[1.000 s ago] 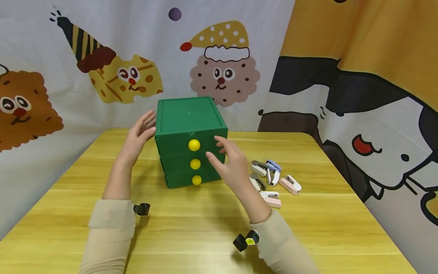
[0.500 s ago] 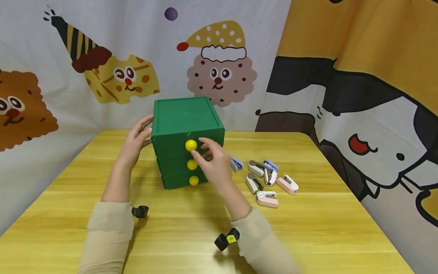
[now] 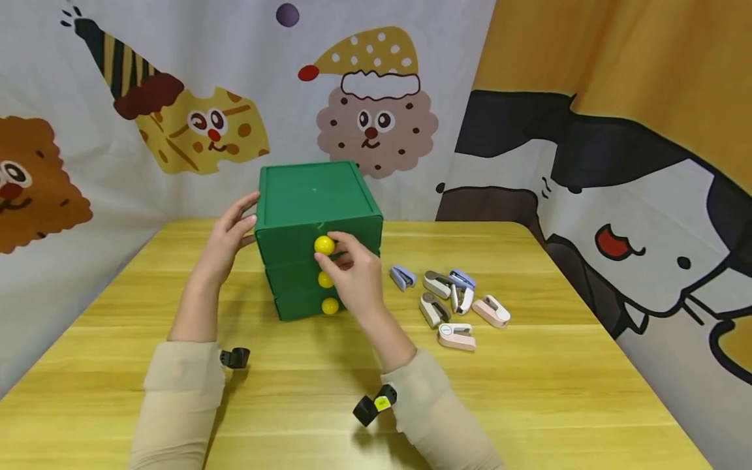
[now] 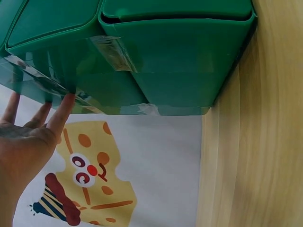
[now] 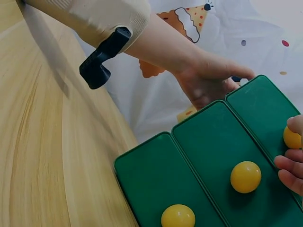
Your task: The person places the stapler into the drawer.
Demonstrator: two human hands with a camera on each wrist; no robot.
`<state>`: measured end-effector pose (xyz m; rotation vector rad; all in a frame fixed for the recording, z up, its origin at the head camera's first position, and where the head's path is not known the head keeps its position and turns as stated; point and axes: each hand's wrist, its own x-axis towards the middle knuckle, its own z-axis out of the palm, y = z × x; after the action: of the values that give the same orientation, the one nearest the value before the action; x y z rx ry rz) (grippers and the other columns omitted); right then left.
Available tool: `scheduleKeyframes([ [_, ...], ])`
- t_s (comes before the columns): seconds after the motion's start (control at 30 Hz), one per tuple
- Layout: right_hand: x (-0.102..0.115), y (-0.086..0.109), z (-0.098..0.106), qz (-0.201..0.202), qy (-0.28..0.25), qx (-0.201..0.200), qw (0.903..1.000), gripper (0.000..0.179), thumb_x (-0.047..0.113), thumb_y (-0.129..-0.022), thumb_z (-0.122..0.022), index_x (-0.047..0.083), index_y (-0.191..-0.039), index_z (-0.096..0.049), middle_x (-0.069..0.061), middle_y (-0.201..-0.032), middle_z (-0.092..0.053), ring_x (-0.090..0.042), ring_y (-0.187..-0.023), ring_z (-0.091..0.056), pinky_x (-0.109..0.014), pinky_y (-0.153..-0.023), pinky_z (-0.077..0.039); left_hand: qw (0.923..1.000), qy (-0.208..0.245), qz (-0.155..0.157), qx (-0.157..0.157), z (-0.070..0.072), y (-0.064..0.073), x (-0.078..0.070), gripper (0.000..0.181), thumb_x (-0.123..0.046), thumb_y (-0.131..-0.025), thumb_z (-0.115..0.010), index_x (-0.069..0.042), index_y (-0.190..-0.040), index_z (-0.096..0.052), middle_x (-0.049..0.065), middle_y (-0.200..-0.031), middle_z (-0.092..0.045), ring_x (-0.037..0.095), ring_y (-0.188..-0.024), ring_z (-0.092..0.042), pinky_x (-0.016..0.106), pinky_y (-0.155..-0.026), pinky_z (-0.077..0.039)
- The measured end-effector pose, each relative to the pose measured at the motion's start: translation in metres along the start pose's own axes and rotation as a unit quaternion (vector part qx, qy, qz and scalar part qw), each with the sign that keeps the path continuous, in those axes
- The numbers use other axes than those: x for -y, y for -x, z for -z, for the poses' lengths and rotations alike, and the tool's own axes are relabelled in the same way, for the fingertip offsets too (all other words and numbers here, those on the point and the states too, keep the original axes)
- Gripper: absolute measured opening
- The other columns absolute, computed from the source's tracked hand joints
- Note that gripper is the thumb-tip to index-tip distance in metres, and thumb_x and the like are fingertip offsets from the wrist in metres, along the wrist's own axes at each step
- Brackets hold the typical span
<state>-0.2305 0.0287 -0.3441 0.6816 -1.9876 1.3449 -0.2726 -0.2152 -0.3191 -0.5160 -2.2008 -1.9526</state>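
A green three-drawer box [image 3: 317, 196] stands on the table, each drawer front bearing a round yellow knob. My right hand [image 3: 357, 274] is at the top yellow knob [image 3: 324, 245], thumb and index finger pinching it from its right side. The right wrist view shows fingertips [image 5: 294, 124] against that knob, with other fingers curled beside it. My left hand [image 3: 226, 241] rests its extended fingers on the box's left side, near the top. In the left wrist view, those fingers [image 4: 61, 113] lie against the taped green wall. All drawers appear closed.
Several small staplers lie right of the box: a blue one [image 3: 403, 278] nearest it, a pink one [image 3: 492, 312] farthest out. The wooden table [image 3: 529, 391] ends before a cartoon-printed curtain [image 3: 223, 39]. A black wrist camera [image 3: 367, 410] hangs at the right sleeve.
My right hand has moved left across the box front to the top knob, and its fingers have closed on it. The left hand has come against the box's side.
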Motion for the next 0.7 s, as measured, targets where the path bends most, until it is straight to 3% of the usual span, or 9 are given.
scheduleKeyframes([
  [0.3, -0.003, 0.002, -0.003, -0.001, -0.029, -0.009, 0.9995, 0.027, 0.015, -0.085, -0.075, 0.004, -0.108, -0.067, -0.005, -0.085, -0.065, -0.010, -0.068, -0.059, -0.021, -0.063, -0.052, 0.9999, -0.003, -0.010, 0.010, 0.001, 0.001, 0.000, 0.053, -0.030, -0.102, -0.046, -0.017, -0.151, -0.031, 0.007, -0.156, -0.022, 0.026, -0.133, -0.030, 0.048, -0.100, -0.033],
  [0.7, 0.004, 0.014, 0.008, 0.016, -0.055, -0.012, 0.9983, 0.027, 0.010, -0.081, -0.078, 0.005, -0.105, -0.069, -0.007, -0.082, -0.066, -0.015, -0.059, -0.060, -0.027, -0.056, -0.052, 0.9999, -0.006, -0.004, 0.014, 0.001, 0.003, 0.001, 0.052, -0.028, -0.103, -0.044, -0.020, -0.152, -0.030, 0.006, -0.157, -0.020, 0.027, -0.135, -0.027, 0.052, -0.101, -0.029],
])
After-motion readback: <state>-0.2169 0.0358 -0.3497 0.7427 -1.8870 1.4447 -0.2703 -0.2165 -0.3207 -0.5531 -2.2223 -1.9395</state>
